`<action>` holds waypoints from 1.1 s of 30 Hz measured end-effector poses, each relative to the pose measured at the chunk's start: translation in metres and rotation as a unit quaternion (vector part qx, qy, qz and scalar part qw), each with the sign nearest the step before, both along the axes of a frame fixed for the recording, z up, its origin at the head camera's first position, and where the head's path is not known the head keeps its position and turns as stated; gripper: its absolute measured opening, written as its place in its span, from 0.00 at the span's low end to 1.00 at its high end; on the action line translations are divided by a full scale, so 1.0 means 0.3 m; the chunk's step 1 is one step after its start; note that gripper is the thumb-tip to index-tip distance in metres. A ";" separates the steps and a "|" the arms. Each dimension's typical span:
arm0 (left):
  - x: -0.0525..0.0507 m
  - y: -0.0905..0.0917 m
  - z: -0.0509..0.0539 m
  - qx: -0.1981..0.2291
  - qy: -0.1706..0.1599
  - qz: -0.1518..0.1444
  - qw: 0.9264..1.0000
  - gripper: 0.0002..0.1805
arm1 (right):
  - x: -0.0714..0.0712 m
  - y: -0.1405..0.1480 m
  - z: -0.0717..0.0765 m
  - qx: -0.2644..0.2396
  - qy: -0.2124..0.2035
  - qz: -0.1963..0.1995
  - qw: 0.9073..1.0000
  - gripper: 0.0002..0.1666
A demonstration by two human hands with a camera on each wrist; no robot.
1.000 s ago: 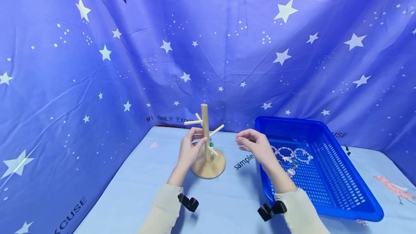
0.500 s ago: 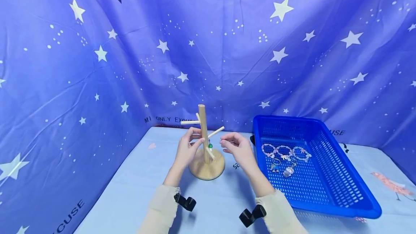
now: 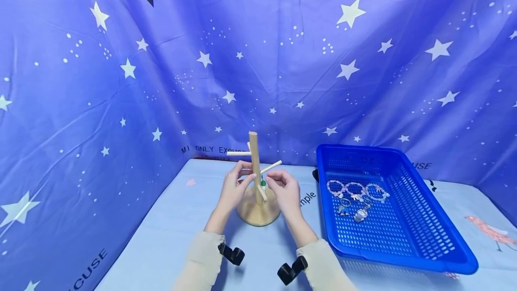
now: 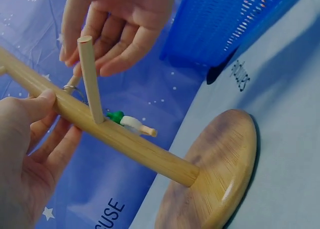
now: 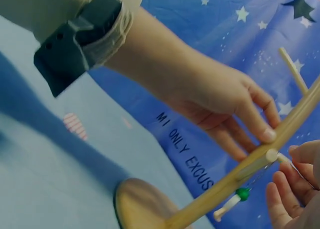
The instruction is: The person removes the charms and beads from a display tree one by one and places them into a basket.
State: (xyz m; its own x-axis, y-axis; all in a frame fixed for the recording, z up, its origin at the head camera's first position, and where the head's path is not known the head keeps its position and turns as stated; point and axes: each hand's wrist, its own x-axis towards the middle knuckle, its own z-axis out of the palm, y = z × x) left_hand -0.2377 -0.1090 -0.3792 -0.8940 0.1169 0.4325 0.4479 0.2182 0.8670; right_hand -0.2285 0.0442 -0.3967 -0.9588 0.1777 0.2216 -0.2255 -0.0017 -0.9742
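Note:
A wooden peg stand (image 3: 253, 160) with a round base (image 3: 258, 217) is upright on the table. My left hand (image 3: 234, 183) grips its post, thumb on the near side and fingers behind, as the left wrist view shows too. From one peg hangs a keychain with a green and white charm (image 4: 116, 117); its metal ring (image 4: 74, 91) is around the peg close to the post. My right hand (image 3: 284, 190) is bent-fingered at this peg, beside the charm. Its fingertips (image 4: 80, 68) meet the peg's tip; whether they pinch it or the ring is hidden.
On the right stands a blue perforated basket (image 3: 436, 219). Inside lie several beaded bracelets (image 3: 355, 190), a blue keychain (image 3: 343, 209) and a silvery-white keychain (image 3: 361, 213). A starry blue curtain (image 3: 282, 57) closes off the back and left of the table.
My right hand has moved left from the basket's side to the peg with the keychain. My left hand keeps its grip on the post.

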 end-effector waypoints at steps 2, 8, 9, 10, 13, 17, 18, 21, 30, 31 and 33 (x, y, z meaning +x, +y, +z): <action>0.000 0.003 -0.001 0.001 0.000 0.001 1.000 0.11 | -0.010 -0.004 -0.015 0.005 -0.002 -0.012 1.000 0.11; 0.004 0.007 -0.001 0.003 0.001 -0.003 1.000 0.11 | -0.033 -0.024 -0.049 0.018 0.000 -0.036 0.999 0.11; 0.003 0.007 -0.003 0.004 0.002 -0.002 1.000 0.11 | -0.036 -0.028 -0.052 0.019 0.003 -0.039 0.999 0.11; 0.002 0.007 -0.006 0.005 0.003 -0.002 1.000 0.11 | -0.038 -0.032 -0.054 0.020 0.008 -0.040 0.999 0.11; -0.015 0.006 -0.030 0.014 0.001 0.005 1.000 0.11 | -0.043 -0.040 -0.054 0.022 0.017 -0.043 0.999 0.09; -0.042 0.003 -0.067 0.031 0.004 0.009 0.999 0.11 | -0.047 -0.047 -0.055 0.029 0.021 -0.042 0.998 0.08; -0.042 0.003 -0.066 0.034 0.003 0.008 0.999 0.11 | -0.048 -0.049 -0.054 0.030 0.021 -0.042 0.998 0.07; -0.019 0.004 -0.039 0.034 0.000 0.006 0.999 0.12 | -0.051 -0.052 -0.055 0.031 0.021 -0.042 0.998 0.07; -0.003 0.005 -0.019 0.031 -0.003 0.007 0.999 0.12 | -0.056 -0.055 -0.060 0.057 0.036 -0.060 0.996 0.03; -0.003 0.005 -0.021 0.031 -0.002 0.007 0.999 0.12 | -0.057 -0.055 -0.060 0.057 0.039 -0.064 0.996 0.03; -0.005 0.006 -0.024 0.030 0.001 0.007 1.000 0.12 | -0.060 -0.055 -0.061 0.052 0.046 -0.068 0.995 0.03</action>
State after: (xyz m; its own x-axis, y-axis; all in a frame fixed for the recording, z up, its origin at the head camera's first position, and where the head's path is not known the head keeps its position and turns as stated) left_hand -0.2393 -0.1073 -0.3864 -0.8949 0.0776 0.4395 0.4463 0.1722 0.8782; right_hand -0.2465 0.0276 -0.4149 -0.9026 0.2750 0.3311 -0.3046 0.1353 -0.9428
